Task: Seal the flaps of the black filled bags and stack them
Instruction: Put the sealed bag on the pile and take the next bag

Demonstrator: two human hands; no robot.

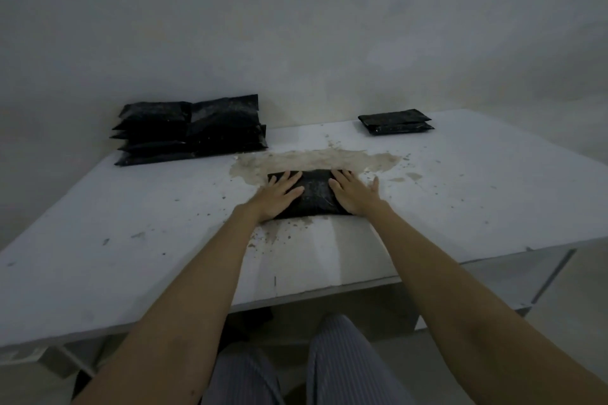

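Observation:
A black filled bag (314,194) lies flat in the middle of the white table (131,240). My left hand (278,196) presses on its left part with straight, spread fingers. My right hand (353,194) lies flat on its right part, thumb out over the table. At the back left sits a pile of several black bags (190,130). Two black bags (396,122) lie stacked at the back right.
A brown dirt stain (316,158) spreads across the table just behind the bag, with crumbs scattered around it. The wall rises straight behind the table. My legs in striped trousers (335,365) show below the front edge.

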